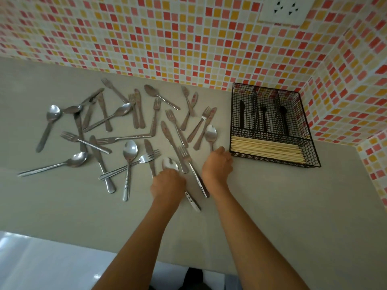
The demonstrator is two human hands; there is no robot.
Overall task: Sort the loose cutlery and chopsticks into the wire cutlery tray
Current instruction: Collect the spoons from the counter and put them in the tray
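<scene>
Countertop (272, 206) bears the wire tray (233, 114), chopsticks (268, 149) in its front compartment, cutlery silhouettes (264, 118) labelling the rear ones. Loose cutlery (129, 151) lies left of the tray. Left hand (168, 184) curls round a spoon (170, 163); right hand (217, 164), nearest the tray, meets a second spoon (211, 132) at its handle, grip unclear.

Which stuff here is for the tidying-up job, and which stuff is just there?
For the job: the loose spoons, forks and knives, the wire tray, the chopsticks already in its front compartment, the left hand, the right hand.

Just there: the wall socket, the tiled wall, the counter.
</scene>
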